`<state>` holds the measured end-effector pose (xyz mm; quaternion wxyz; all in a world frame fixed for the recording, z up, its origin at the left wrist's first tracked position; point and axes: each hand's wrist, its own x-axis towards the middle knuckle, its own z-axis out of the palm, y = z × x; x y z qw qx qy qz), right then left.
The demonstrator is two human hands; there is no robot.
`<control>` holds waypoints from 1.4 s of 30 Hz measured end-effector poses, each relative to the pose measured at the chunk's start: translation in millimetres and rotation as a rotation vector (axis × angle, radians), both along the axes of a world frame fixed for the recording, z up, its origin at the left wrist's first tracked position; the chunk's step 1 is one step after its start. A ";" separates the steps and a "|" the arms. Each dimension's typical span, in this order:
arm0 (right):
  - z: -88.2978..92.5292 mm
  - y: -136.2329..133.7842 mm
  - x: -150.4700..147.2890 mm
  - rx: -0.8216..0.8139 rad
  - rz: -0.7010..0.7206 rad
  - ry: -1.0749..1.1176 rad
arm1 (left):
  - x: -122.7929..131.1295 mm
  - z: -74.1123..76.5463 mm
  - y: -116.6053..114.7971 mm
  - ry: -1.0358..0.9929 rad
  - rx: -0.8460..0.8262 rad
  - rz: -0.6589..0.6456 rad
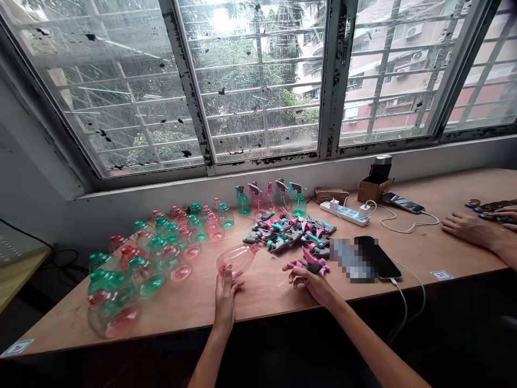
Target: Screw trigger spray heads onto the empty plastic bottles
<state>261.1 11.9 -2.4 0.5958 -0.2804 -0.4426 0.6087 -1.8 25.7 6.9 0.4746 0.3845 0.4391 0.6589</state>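
Observation:
A clear pink bottle is held tilted in my left hand, its threaded neck pointing up and to the right. My right hand is closed around a pink and black spray trigger head, whose thin tube reaches left toward the bottle's neck. Bottle and trigger head are apart. Just beyond my hands lies a pile of pink, green and black trigger heads. Open green and pink bottles stand grouped on the left of the table.
Several bottles with trigger heads fitted stand by the window wall. A power strip, a cardboard box and phones with white cables lie to the right. Another person's hand rests at the far right, beside some medals.

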 end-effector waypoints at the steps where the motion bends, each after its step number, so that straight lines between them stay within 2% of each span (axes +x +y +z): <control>1: -0.4 0.0 0.1 0.000 0.002 -0.002 | 0.0 -0.3 0.0 0.003 0.002 -0.004; 9: -3.7 1.6 0.2 -0.006 -0.021 0.011 | -1.0 -3.7 0.6 0.018 0.020 0.040; 16: -3.3 1.3 -0.9 -0.009 -0.007 0.005 | 0.4 -3.7 -3.3 0.079 0.025 0.013; 23: -0.8 -0.7 -0.2 0.013 -0.003 -0.003 | -2.7 -7.3 -1.4 0.111 0.007 0.042; 34: 0.7 -2.9 -7.4 -0.015 0.069 -0.179 | 3.4 1.4 -7.2 0.315 0.067 -0.236; 38: -1.1 -2.2 -9.4 -0.005 0.062 -0.225 | 3.0 5.6 -13.8 0.376 0.083 -0.314; 42: -2.1 -0.9 -8.6 0.008 0.037 -0.239 | 0.0 3.6 -14.9 0.409 0.098 -0.359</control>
